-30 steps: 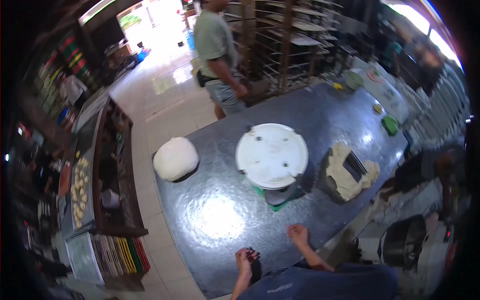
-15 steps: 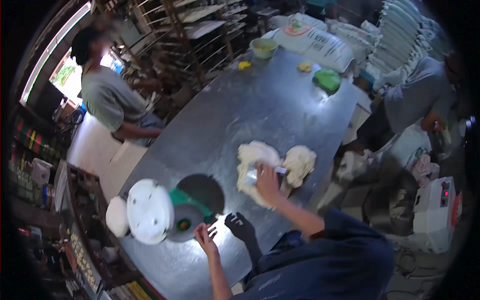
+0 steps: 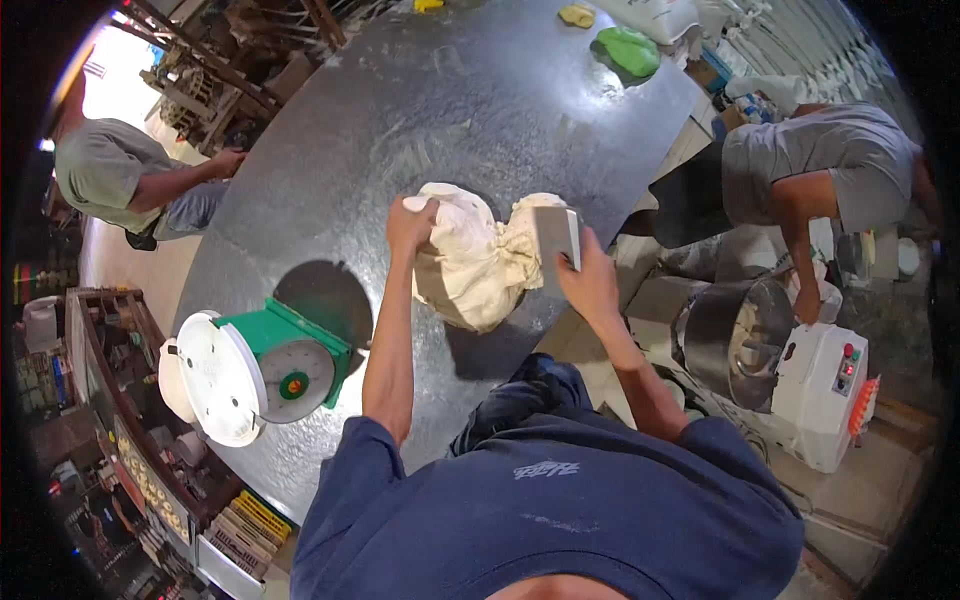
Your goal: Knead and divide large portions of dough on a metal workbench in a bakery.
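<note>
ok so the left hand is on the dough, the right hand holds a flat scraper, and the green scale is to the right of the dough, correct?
Not quite: in the head view, the green scale is to the left of the dough. The rest is right: the left hand is on the dough, and the right hand holds a flat scraper.

Dough: here it sits, pale cream and soft, mid-frame on the dark, shiny surface | big lobe left, smaller lobe right, folds bunching tight where they join! | Scraper: flat, grey, rectangular, standing on edge right of centre, covering part of the smaller lobe, contact unclear
</note>
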A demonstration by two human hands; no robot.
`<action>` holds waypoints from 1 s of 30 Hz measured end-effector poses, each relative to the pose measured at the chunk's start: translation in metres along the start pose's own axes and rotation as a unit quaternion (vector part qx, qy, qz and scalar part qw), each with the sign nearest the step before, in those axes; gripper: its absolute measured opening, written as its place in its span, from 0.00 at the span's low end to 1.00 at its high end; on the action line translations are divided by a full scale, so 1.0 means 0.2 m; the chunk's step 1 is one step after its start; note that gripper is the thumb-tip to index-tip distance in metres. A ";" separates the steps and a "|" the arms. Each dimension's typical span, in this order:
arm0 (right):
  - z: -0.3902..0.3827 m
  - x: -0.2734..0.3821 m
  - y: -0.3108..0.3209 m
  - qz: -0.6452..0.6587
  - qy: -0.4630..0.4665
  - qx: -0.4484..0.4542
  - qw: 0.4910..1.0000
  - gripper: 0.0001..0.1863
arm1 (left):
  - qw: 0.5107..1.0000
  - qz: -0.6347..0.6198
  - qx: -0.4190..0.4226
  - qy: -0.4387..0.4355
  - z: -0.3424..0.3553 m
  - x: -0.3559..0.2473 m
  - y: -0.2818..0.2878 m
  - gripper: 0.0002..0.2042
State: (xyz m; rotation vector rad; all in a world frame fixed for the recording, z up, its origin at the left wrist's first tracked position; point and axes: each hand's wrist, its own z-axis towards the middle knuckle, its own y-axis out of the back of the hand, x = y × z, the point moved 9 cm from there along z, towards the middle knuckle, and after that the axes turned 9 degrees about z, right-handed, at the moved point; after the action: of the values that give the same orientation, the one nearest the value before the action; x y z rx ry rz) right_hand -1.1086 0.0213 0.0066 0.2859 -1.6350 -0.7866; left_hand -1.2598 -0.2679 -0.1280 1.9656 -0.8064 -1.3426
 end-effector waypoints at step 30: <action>-0.23 -0.37 -0.66 -0.165 0.173 0.192 0.952 0.25 | 0.995 0.080 -0.046 0.030 -1.19 0.49 0.31 0.52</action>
State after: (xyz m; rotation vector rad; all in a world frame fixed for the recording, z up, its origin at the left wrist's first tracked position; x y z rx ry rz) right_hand -1.0792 -0.0490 -0.1323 0.9426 -1.4100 -0.6147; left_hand -1.0146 -0.3459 -0.0665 1.8204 -0.8393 -1.2014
